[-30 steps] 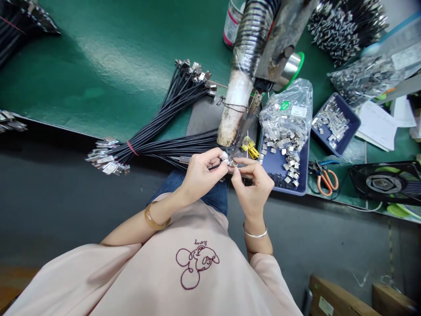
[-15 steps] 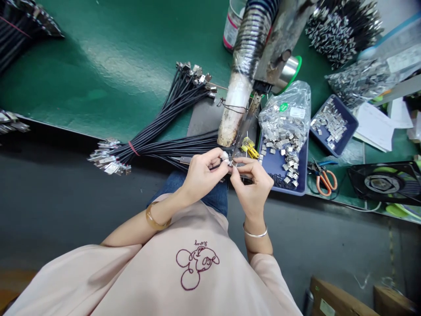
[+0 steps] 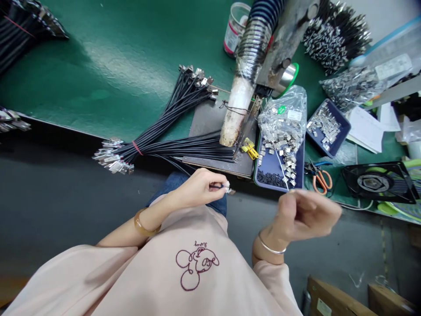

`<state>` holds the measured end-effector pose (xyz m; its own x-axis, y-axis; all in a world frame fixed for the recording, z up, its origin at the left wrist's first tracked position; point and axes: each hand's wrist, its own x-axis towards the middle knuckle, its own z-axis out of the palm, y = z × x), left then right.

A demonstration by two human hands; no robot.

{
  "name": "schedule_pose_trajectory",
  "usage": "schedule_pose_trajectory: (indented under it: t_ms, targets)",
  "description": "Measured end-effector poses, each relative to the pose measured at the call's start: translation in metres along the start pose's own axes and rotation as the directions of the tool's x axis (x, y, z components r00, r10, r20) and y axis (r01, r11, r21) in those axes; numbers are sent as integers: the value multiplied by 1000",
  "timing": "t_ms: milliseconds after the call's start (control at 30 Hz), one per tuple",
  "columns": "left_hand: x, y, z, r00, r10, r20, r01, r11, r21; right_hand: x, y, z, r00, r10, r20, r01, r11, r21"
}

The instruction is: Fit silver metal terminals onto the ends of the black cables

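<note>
My left hand [image 3: 199,188] is closed in a pinch on a thin black cable [image 3: 215,186]. A small metal connector [image 3: 231,191] sticks out past the fingertips, with something white beside it. My right hand [image 3: 305,215], smeared by motion, is off to the right in front of the bench edge. Its thumb and finger are pinched at the lower end of a thin pale wire-like strand [image 3: 282,169]. That strand slants up over a blue tray [image 3: 268,164] of metal connector shells [image 3: 289,164] and small black pieces [image 3: 269,178].
A banded cable bundle [image 3: 144,131] lies on the green bench, partly on a dark plate [image 3: 210,116]. Above stand a duct hose [image 3: 248,57] and metal arm [image 3: 283,48]. To the right are orange-handled pliers [image 3: 322,181], a second tray [image 3: 342,131] and a fan [image 3: 378,182].
My hands have parted. The left moved down and toward me with the cable, away from the metal tip; the right swung right and down, with the pale strand now stretching from its fingers.
</note>
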<state>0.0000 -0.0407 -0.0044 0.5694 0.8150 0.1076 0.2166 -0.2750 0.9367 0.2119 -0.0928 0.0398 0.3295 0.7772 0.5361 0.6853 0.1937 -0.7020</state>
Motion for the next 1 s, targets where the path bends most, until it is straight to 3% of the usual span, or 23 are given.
schedule_pose_trajectory:
  t_ms: [33, 133, 233, 267, 333, 400, 467, 600, 733, 833, 900, 967, 1000]
  targets:
    - [-3, -3, 0, 1000, -6, -12, 6, 1000, -28, 5, 3, -3, 1000, -20, -8, 20, 999, -48]
    - [-6, -12, -2, 973, 48, -225, -59, 997, -45, 30, 25, 1, 967, 73, 244, -16, 973, -229]
    - [3, -20, -10, 862, 259, -437, -155, 953, 259, 57, 58, 17, 960, 69, 273, 56, 903, -427]
    - [8, -23, -14, 843, 328, -426, -153, 906, 395, 64, 67, 23, 961, 51, 272, 84, 884, -461]
    - [17, -28, -19, 866, 370, -337, -109, 797, 594, 76, 80, 34, 942, 21, 336, 153, 862, -482]
    - [25, -32, -22, 906, 358, -228, -103, 706, 700, 85, 84, 40, 907, 28, 421, 199, 851, -486]
    - [27, -34, -22, 913, 370, -174, -132, 670, 731, 90, 84, 39, 872, 81, 482, 196, 846, -497]
    - [18, -34, -19, 870, 459, -179, -234, 705, 670, 92, 78, 26, 814, 202, 544, 121, 858, -499]
    - [8, -30, -16, 817, 528, -232, -303, 735, 606, 91, 80, 16, 824, 177, 538, 169, 830, -532]
    - [5, -20, -19, 835, 493, -245, -313, 792, 524, 88, 85, 16, 804, 185, 565, 158, 849, -504]
    - [3, -9, -24, 889, 439, -129, -351, 835, 423, 84, 84, 17, 810, 181, 558, 121, 879, -461]
    - [2, 2, -29, 933, 352, 77, -358, 882, 306, 78, 78, 17, 868, 125, 480, 95, 908, -409]
    - [2, 7, -31, 933, 314, 178, -354, 891, 284, 75, 72, 17, 904, 83, 419, 90, 922, -376]
